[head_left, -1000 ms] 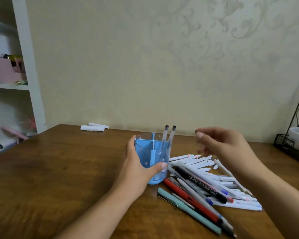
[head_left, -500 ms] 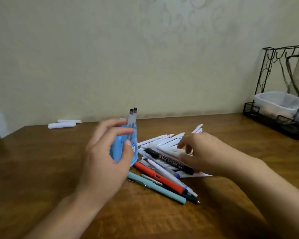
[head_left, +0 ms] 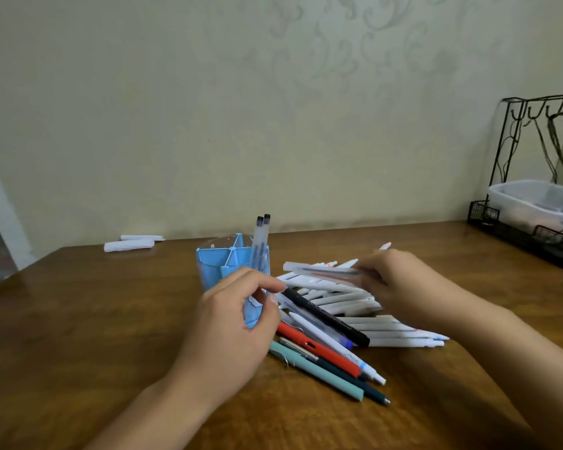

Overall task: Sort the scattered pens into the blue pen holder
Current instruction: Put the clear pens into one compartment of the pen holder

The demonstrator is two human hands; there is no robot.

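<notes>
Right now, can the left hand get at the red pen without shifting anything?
Probably yes. The left hand sits right beside the red pen, whose near end and upper side lie exposed; only a white pen crosses its far side.

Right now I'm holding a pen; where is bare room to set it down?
Bare wood lies left of the blue pen holder, up to the white rolls, and between the pen pile and the wire rack. The pile is crowded.
</notes>
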